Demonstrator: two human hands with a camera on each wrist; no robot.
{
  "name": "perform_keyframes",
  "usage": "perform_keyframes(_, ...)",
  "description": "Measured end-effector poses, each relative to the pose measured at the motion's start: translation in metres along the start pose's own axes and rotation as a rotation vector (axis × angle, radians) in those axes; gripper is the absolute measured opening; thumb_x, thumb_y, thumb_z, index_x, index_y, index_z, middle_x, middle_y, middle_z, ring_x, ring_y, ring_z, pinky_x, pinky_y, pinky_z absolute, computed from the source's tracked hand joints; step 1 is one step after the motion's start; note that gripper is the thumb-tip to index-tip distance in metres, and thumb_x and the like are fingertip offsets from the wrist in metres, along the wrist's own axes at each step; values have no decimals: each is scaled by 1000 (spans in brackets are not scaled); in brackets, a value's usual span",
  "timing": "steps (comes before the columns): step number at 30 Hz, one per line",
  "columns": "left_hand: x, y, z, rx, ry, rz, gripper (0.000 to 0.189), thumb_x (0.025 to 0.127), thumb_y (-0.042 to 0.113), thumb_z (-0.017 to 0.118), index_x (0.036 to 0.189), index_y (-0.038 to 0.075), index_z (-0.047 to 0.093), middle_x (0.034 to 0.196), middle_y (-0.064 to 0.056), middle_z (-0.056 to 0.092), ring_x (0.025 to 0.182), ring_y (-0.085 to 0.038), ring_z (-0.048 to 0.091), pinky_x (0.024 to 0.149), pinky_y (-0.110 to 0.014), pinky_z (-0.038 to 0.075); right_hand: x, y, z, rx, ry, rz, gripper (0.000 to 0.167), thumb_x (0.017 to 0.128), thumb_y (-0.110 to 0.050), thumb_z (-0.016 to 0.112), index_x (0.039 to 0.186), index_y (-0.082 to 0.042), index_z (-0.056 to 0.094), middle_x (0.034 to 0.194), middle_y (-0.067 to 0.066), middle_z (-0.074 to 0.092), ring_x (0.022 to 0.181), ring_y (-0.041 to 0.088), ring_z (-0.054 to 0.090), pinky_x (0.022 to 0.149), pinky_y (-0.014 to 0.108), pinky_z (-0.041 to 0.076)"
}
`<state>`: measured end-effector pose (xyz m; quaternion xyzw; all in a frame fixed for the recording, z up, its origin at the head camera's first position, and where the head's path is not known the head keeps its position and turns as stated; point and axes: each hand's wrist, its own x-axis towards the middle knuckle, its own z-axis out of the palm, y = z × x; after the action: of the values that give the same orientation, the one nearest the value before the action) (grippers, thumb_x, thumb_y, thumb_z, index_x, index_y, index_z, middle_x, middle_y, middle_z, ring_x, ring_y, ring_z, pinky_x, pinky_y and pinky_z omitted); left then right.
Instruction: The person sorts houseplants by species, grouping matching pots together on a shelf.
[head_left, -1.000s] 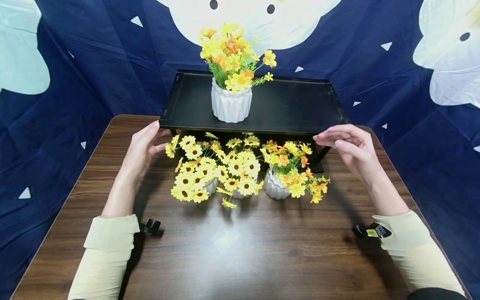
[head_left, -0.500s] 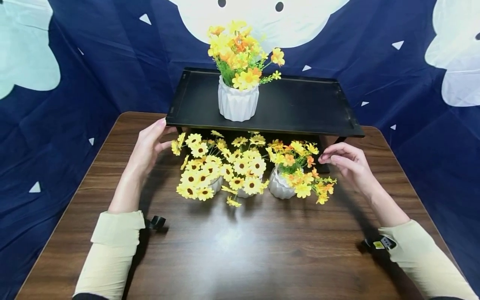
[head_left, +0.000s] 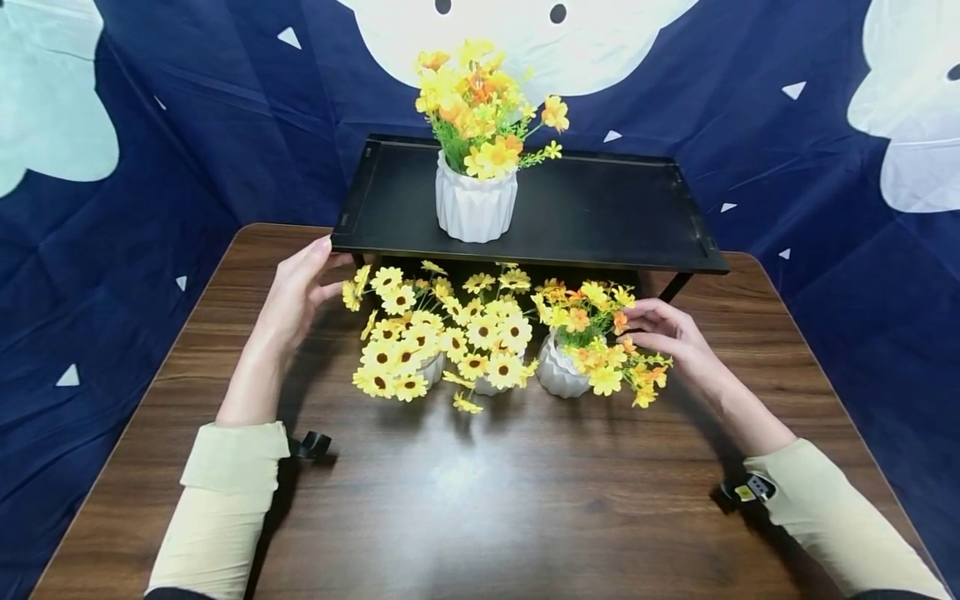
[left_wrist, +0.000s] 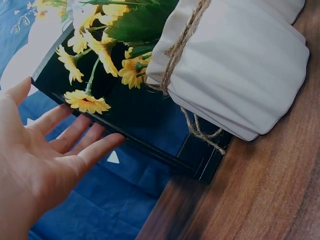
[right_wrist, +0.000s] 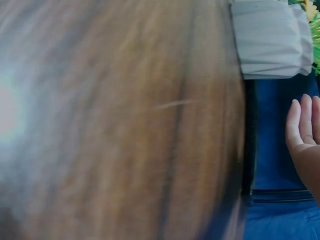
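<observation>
My left hand (head_left: 288,300) is at the left end of a black shelf stand (head_left: 607,212), thumb at its front corner. In the left wrist view that hand (left_wrist: 45,160) has its fingers spread along the stand's side frame. My right hand (head_left: 675,337) is just right of a ribbed pale flowerpot (head_left: 558,371) with yellow-orange flowers (head_left: 592,317), fingertips partly hidden behind the blooms. The right wrist view shows this hand (right_wrist: 306,142) with fingers extended, apart from the pot (right_wrist: 272,42). Two pots of yellow daisies (head_left: 397,350) stand to the left.
A white fluted pot (head_left: 476,204) with yellow and orange flowers stands on top of the stand. A wooden table (head_left: 525,500) carries everything, with a dark blue printed curtain (head_left: 187,92) behind. In the left wrist view, twine (left_wrist: 182,45) circles a pale pot.
My right hand has come away from the stand's right end and moved left and down to the right flowerpot. The left hand stays at the stand's corner. The head view shifted slightly.
</observation>
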<state>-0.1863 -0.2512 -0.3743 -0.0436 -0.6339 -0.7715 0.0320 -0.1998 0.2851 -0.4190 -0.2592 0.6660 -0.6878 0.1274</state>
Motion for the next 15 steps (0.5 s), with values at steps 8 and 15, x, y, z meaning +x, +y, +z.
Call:
perform_keyframes(8, 1, 2, -2, -7, -2, -9, 24, 105, 35, 60, 125, 25, 67, 127, 12, 66, 118, -11, 60, 82, -18, 57, 0, 14, -1, -126, -156, 127, 58, 97, -5, 66, 150, -22, 47, 141, -13, 59, 128, 3, 59, 100, 18, 52)
perform_keyframes(15, 1, 2, -2, -10, 2, -11, 23, 104, 35, 60, 124, 26, 68, 125, 12, 66, 116, -10, 61, 82, -18, 57, 5, 15, 3, -253, -228, 212, 86, 88, -16, 78, 160, -11, 32, 142, -14, 57, 128, 2, 58, 99, 20, 52)
